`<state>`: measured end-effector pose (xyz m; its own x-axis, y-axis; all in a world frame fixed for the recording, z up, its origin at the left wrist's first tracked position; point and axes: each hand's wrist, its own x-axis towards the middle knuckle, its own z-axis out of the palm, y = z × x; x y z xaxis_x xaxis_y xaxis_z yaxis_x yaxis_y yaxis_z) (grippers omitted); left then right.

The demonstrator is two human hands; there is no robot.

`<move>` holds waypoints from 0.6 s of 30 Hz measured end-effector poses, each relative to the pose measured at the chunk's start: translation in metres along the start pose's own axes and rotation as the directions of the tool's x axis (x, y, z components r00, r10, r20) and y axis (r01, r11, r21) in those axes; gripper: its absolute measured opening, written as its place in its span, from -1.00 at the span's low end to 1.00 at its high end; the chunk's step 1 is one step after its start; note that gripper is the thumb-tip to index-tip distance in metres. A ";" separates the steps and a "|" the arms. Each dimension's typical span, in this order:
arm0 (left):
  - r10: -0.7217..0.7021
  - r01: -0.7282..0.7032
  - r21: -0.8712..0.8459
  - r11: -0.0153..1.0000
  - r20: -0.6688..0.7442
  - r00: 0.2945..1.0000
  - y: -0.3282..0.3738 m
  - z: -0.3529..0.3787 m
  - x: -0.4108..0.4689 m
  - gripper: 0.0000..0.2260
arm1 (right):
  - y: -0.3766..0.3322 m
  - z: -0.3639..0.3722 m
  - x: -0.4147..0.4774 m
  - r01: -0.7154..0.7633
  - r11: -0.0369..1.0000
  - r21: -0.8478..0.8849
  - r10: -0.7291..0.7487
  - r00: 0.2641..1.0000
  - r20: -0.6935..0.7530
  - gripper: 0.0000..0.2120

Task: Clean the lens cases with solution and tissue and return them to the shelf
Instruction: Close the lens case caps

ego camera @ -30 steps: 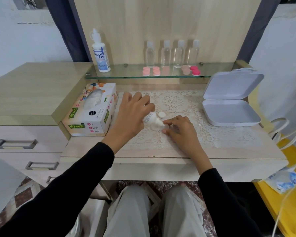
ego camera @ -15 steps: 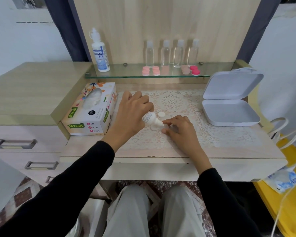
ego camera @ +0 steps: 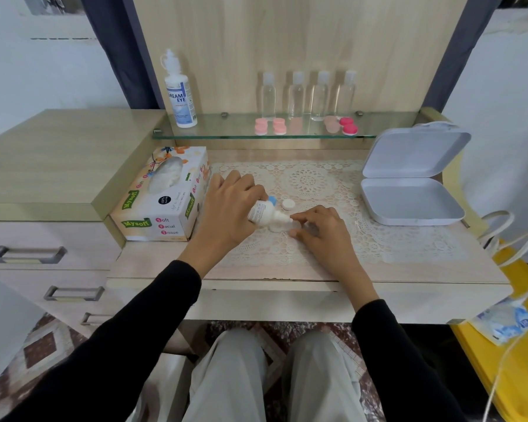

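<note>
Head view. Holds a small white bottle (ego camera: 264,212) in the left grip (ego camera: 229,214), fingers curled round its body, nozzle tipped down and to the right. Points the nozzle tip right at a white lens case (ego camera: 275,228); cannot tell whether touching. Steadies that case with the right grip (ego camera: 320,231), thumb and fingertips pinching its right end, which is mostly hidden beneath them. Lies flat, that case, on a lace mat (ego camera: 308,181) in the middle of the worktop (ego camera: 287,274), between the two grips.

Just behind the bottle, on the mat: a loose white cap (ego camera: 288,204) and a blue cap (ego camera: 272,200), the blue one partly hidden by the bottle. Left of the mat, just beside it: a tissue box (ego camera: 165,196) with a tissue showing in its slot. Right, on the worktop: a white hinged box (ego camera: 409,196), lid standing open.

Above, on a glass shelf (ego camera: 226,133): a tall solution bottle (ego camera: 179,95) at the left end, four clear bottles (ego camera: 308,95) in a row against the back panel, and in front of them pink lens cases (ego camera: 270,126), with a darker pink pair (ego camera: 348,125) further right. Off the right edge: a yellow bag (ego camera: 518,284). At the left: drawers (ego camera: 28,254) with metal handles.
</note>
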<state>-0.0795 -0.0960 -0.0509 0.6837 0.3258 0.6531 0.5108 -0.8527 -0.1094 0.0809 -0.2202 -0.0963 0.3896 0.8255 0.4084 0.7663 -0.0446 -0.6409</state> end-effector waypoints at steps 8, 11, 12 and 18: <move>-0.502 0.522 -0.394 0.756 0.162 0.849 0.002 0.000 -0.022 -0.45 | 0.000 -0.001 0.000 -0.008 1.000 0.017 0.008 1.000 0.007 -0.73; -0.617 0.591 -0.534 0.605 0.155 0.771 0.005 0.000 -0.026 -0.46 | 0.000 -0.001 -0.001 -0.012 1.000 0.026 0.012 1.000 0.007 -0.73; -0.643 0.603 -0.559 0.569 0.155 0.750 0.005 0.000 -0.027 -0.46 | 0.000 -0.001 -0.001 -0.014 0.999 0.031 0.014 1.000 0.007 -0.73; -0.740 0.655 -0.630 0.418 0.182 0.647 0.005 0.006 -0.027 -0.51 | -0.001 -0.002 -0.001 -0.016 0.999 0.032 0.016 1.000 0.007 -0.73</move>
<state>-0.0918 -0.1064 -0.0738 0.1589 0.9163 0.3675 0.3330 -0.4002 0.8538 0.0804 -0.2221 -0.0948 0.3978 0.8288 0.3934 0.7435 -0.0400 -0.6675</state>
